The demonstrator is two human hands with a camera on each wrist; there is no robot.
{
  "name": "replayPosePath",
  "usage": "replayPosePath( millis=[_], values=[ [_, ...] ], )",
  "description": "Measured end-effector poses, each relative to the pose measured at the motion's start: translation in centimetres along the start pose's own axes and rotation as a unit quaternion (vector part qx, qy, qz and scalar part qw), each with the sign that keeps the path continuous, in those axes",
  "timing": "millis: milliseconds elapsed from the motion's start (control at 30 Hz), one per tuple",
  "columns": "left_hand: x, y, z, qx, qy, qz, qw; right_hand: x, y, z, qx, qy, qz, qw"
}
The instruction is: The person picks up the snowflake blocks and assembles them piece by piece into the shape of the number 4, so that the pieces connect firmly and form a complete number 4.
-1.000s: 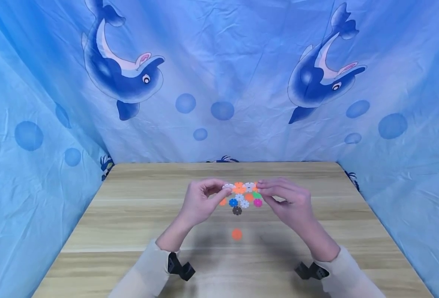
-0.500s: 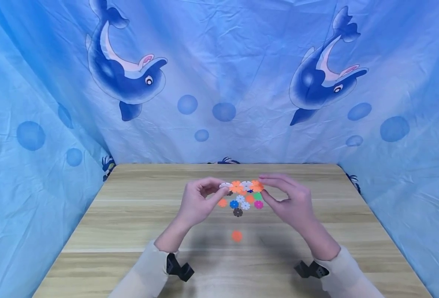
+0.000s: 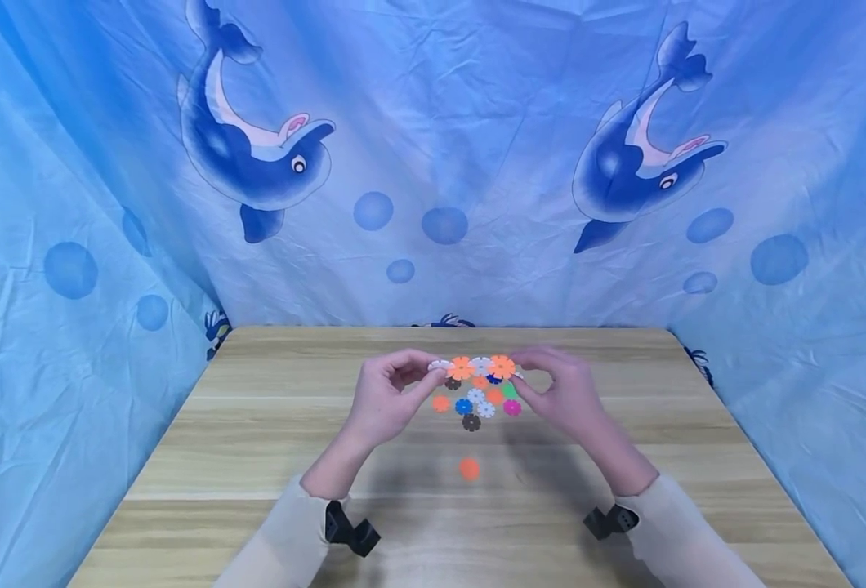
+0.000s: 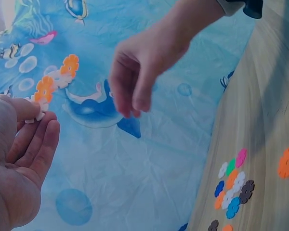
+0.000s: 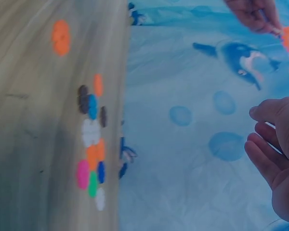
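My left hand [image 3: 389,402] pinches the white end piece of a short chain of flower-shaped snowflake discs [image 3: 462,367], held above the table. White and orange discs alternate along it, linked edge to edge, as the left wrist view shows with its outer orange disc [image 4: 70,66]. My right hand [image 3: 564,392] is just right of the chain's free end; in both wrist views a gap separates them. Its fingers [image 5: 262,156] are loosely bent and hold nothing. Beneath the chain lie several loose discs, among them a pink disc [image 3: 512,407], a blue disc [image 3: 464,406] and a dark brown disc [image 3: 471,422].
One orange disc [image 3: 470,469] lies apart, nearer the front of the wooden table [image 3: 256,457]. A blue curtain [image 3: 433,122] printed with dolphins hangs behind the table and on both sides. Each wrist wears a black camera mount [image 3: 350,529].
The right hand has let go of the chain's orange end disc and drawn away from it. The left hand still pinches the white end; the chain has shifted slightly left.
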State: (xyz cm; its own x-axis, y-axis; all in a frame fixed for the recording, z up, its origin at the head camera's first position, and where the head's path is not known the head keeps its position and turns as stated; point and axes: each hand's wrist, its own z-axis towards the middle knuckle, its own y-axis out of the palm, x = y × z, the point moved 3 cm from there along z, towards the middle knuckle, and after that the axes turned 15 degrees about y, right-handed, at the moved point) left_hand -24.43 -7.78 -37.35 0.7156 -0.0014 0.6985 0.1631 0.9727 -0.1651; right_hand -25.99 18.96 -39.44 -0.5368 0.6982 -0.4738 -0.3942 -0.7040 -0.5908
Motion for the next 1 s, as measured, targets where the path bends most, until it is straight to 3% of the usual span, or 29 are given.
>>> replayPosePath(
  millis=[200, 467, 633, 1000],
  values=[
    [0.1, -0.3, -0.1, 0.002, -0.001, 0.0, 1.0, 1.5, 1.8, -0.2, -0.052, 0.049, -0.025, 0.997],
    [0.0, -0.5, -0.2, 0.006, 0.001, -0.01, 0.9999, 3.3, 4.5, -0.6, -0.137, 0.098, -0.036, 0.985],
    [0.0, -0.5, -0.1, 0.003, 0.001, -0.004, 1.0, 4.2, 5.9, -1.0, -0.162, 0.126, -0.02, 0.979],
    [-0.1, -0.4, -0.1, 0.002, 0.003, -0.003, 1.0, 4.9, 7.8, -1.8, -0.219, 0.169, -0.054, 0.959]
  ],
)
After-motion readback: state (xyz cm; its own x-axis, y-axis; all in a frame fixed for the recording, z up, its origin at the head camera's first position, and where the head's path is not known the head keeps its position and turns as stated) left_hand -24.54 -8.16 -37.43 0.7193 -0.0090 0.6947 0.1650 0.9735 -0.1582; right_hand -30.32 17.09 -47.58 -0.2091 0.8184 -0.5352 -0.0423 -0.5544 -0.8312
